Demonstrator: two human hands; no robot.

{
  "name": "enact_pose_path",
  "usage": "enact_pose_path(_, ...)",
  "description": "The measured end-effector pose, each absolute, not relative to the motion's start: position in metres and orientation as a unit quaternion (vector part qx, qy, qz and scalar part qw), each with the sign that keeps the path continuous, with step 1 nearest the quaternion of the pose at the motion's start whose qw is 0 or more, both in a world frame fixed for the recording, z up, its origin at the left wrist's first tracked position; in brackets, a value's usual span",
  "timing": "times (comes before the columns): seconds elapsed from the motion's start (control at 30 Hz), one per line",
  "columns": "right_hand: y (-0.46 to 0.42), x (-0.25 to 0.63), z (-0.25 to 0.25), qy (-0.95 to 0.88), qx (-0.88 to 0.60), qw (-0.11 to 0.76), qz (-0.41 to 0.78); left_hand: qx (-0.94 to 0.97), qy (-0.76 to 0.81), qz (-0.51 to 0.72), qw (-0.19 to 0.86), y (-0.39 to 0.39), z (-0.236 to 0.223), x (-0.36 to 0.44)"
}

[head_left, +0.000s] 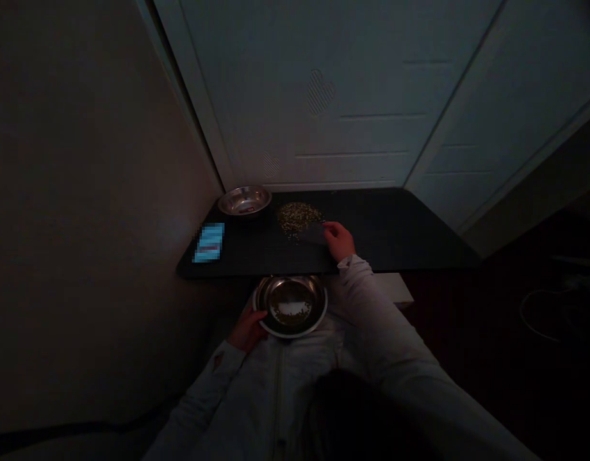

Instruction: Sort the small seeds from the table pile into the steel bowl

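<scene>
The right grip (339,240) appears clenched on a flat grey card (314,234) at the heap of small green beans (298,219) on the black bench (381,237); the left grip (246,330) clasps a round stainless-steel bowl (318,301) below the bench edge, holding far fewer beans than the heap.

Steel bowl (244,201) at far corner of black tabletop (395,237); blurred blue object (210,242), perhaps phone, near edge; white panelled door (318,96) behind.

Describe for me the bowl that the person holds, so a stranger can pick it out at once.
Just below the dark table's near edge, the person's left hand grips a steel bowl. Unlike the other steel bowl at the far corner, this one is held and has small grains inside.
</scene>
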State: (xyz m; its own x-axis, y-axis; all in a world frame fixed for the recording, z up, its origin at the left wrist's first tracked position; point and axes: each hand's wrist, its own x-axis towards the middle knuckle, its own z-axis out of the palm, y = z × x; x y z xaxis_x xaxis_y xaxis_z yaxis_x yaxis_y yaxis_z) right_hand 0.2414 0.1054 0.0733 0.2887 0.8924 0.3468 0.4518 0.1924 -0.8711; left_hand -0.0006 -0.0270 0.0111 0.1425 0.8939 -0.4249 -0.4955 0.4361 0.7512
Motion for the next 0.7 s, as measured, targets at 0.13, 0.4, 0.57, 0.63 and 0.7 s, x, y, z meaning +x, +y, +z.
enact_pose_path(0.13,0.1067,0.2418,0.0725,-0.54,-0.622,0.535,0.189,0.223,0.452,0.477,0.72,-0.0273,0.0112,-0.0011)
enact_pose_path(0.4,0.1086,0.2432,0.0695,-0.559,-0.6,0.531,0.214,0.221,0.455,0.475,0.72,-0.0277,0.0121,-0.0007)
enact_pose_path(0.57,0.1082,0.2437,0.0701,-0.559,-0.6,0.53,0.217,0.229,0.444,0.479,0.722,-0.0271,0.0144,0.0)
enact_pose_path(0.63,0.1074,0.2428,0.0703,-0.57,-0.595,0.525,0.214,0.241,0.436,0.479,0.723,-0.0271,0.0148,0.0)
enact_pose_path(0.7,0.1064,0.2414,0.0704,-0.585,-0.584,0.52,0.216,0.247,0.436,0.476,0.723,-0.0271,0.0141,-0.0003)
